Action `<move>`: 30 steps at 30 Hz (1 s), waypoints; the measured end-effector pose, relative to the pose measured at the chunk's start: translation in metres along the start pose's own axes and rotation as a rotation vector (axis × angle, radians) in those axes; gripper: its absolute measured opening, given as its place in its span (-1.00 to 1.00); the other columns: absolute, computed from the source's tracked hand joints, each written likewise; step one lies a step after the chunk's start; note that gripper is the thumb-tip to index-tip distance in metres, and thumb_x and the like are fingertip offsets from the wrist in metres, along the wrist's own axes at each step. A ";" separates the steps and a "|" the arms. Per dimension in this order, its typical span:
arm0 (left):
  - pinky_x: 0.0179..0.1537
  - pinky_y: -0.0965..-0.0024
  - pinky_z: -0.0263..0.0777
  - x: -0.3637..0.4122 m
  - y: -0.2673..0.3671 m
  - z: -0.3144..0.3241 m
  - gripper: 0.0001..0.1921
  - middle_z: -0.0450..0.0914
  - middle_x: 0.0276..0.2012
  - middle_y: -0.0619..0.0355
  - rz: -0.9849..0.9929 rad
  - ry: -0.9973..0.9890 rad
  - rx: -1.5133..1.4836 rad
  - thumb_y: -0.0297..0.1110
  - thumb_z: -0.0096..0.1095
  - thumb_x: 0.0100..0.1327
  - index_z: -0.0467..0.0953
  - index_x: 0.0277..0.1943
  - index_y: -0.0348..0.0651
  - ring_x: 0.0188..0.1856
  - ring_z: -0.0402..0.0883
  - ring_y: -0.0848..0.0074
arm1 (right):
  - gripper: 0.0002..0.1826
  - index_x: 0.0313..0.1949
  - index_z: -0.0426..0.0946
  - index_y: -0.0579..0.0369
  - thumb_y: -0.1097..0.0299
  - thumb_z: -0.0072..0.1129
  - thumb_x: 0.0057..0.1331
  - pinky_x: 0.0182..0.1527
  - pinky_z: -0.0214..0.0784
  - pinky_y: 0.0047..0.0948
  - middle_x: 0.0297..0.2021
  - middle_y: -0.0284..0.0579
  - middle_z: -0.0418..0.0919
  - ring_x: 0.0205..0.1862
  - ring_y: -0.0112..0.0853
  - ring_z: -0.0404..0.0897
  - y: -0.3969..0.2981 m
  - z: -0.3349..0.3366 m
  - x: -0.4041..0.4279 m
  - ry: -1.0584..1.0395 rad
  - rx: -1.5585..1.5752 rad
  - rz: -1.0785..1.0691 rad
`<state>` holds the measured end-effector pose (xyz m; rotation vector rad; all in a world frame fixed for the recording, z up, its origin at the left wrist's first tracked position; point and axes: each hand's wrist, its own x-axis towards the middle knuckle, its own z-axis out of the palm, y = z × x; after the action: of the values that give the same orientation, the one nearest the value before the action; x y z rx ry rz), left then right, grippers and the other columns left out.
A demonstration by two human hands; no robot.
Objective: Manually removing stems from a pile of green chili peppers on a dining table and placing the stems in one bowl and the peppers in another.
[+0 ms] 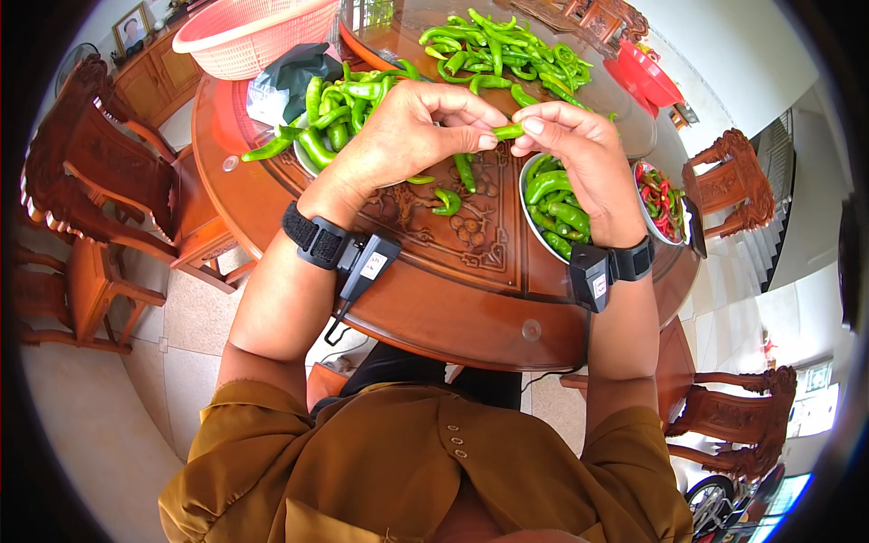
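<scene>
Between the fingertips of both hands is a green chili pepper (pixel 508 132), held above the carved wooden table (pixel 434 298). My left hand (pixel 424 125) grips its left end, and my right hand (pixel 577 146) pinches the other. Below my right hand stands a white bowl of green peppers (pixel 560 207), partly covered by that hand. A second bowl heaped with green peppers (pixel 339 112) is behind my left hand, which hides part of it. Two loose pepper pieces, a curled one (pixel 446 202) and a straighter one (pixel 466 172), lie on the tabletop.
A large pile of green peppers (pixel 502 51) covers the far side of the table. A bowl of red and green pepper pieces (pixel 660 201) sits at the right. A pink plastic basket (pixel 254 34) and a dark plastic bag (pixel 299 78) are at the far left. Carved wooden chairs (pixel 122 156) surround the table.
</scene>
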<state>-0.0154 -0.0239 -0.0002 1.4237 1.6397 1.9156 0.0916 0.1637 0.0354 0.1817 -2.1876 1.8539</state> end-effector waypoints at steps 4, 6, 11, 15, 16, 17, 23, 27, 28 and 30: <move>-0.35 0.67 0.40 -0.002 0.010 -0.003 -0.72 0.64 -0.28 0.25 -0.087 -0.059 -0.071 -0.60 0.30 0.14 0.61 -0.05 -0.22 -0.37 0.55 0.76 | -0.77 -0.16 0.56 0.32 0.40 0.17 0.28 -0.18 0.48 -0.49 -0.34 -0.17 0.62 -0.34 -0.46 0.60 0.001 -0.006 0.001 0.025 0.045 0.033; -0.38 0.68 0.38 -0.002 0.007 -0.004 -0.73 0.65 -0.30 0.26 -0.071 -0.032 -0.014 -0.61 0.28 0.14 0.61 -0.06 -0.22 -0.39 0.54 0.77 | -0.77 -0.15 0.56 0.31 0.41 0.16 0.28 -0.18 0.49 -0.48 -0.32 -0.15 0.62 -0.34 -0.46 0.61 -0.002 -0.007 0.000 0.059 0.038 0.068; -0.44 0.71 0.32 -0.002 0.011 -0.017 -0.76 0.65 -0.39 0.31 -0.035 0.021 0.095 -0.59 0.25 0.15 0.64 -0.10 -0.20 -0.44 0.52 0.79 | -0.78 -0.16 0.56 0.31 0.42 0.16 0.28 -0.18 0.48 -0.49 -0.33 -0.14 0.63 -0.33 -0.45 0.62 0.001 0.004 0.001 0.076 0.031 0.048; -0.44 0.70 0.29 0.000 0.009 -0.029 -0.79 0.62 -0.45 0.35 -0.062 0.244 0.190 -0.48 0.32 0.14 0.65 -0.13 -0.20 -0.47 0.48 0.80 | -0.77 -0.16 0.57 0.25 0.38 0.21 0.24 -0.22 0.46 -0.50 -0.35 -0.17 0.64 -0.34 -0.48 0.62 0.023 0.018 0.002 0.020 -0.417 -0.102; -0.44 0.68 0.30 0.000 0.001 -0.032 -0.80 0.61 -0.45 0.35 -0.034 0.290 0.243 -0.47 0.32 0.13 0.65 -0.15 -0.20 -0.48 0.47 0.79 | -0.77 -0.19 0.59 0.22 0.36 0.27 0.19 -0.24 0.45 -0.52 -0.36 -0.16 0.65 -0.36 -0.50 0.61 0.025 0.024 -0.001 0.012 -0.532 -0.063; -0.44 0.66 0.31 -0.001 -0.003 -0.033 -0.81 0.60 -0.46 0.36 -0.006 0.337 0.296 -0.46 0.33 0.13 0.65 -0.17 -0.21 -0.48 0.46 0.78 | -0.79 -0.25 0.59 0.20 0.38 0.27 0.14 -0.25 0.46 -0.41 -0.39 -0.06 0.63 -0.37 -0.34 0.63 0.026 0.032 -0.003 -0.008 -0.646 -0.078; -0.38 0.46 0.45 -0.002 0.003 -0.027 -0.83 0.64 -0.49 0.17 -0.021 0.378 0.702 -0.37 0.43 -0.06 0.67 -0.34 -0.14 -0.51 0.58 0.51 | -0.80 -0.30 0.61 0.15 0.34 0.26 0.09 -0.15 0.41 -0.13 -0.35 0.06 0.57 -0.25 -0.02 0.57 0.045 0.044 -0.011 -0.112 -1.032 -0.129; -0.35 0.36 0.49 -0.005 0.001 -0.027 -0.84 0.65 -0.46 0.17 0.014 0.308 0.787 -0.38 0.42 -0.10 0.66 -0.38 -0.11 -0.43 0.65 0.37 | -0.82 -0.29 0.61 0.15 0.36 0.23 0.11 -0.14 0.42 -0.13 -0.34 0.06 0.58 -0.24 -0.02 0.57 0.044 0.047 -0.011 -0.125 -1.052 -0.103; -0.36 0.29 0.49 -0.005 0.003 -0.025 -0.90 0.62 -0.48 0.16 0.062 0.312 0.868 -0.42 0.36 -0.13 0.64 -0.45 -0.10 -0.41 0.63 0.30 | -0.82 -0.29 0.61 0.16 0.37 0.21 0.12 -0.14 0.42 -0.14 -0.33 0.06 0.58 -0.24 -0.03 0.58 0.047 0.047 -0.012 -0.125 -1.047 -0.124; -0.39 0.32 0.46 -0.005 0.003 -0.021 -0.90 0.60 -0.49 0.17 0.096 0.296 0.970 -0.45 0.37 -0.13 0.62 -0.46 -0.12 -0.44 0.62 0.32 | -0.83 -0.29 0.61 0.16 0.39 0.19 0.13 -0.14 0.43 -0.14 -0.33 0.06 0.59 -0.25 -0.03 0.58 0.048 0.048 -0.012 -0.125 -1.039 -0.142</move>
<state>-0.0278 -0.0414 0.0017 1.5390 2.9273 1.4324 0.0848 0.1243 -0.0203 0.2223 -2.8019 0.4770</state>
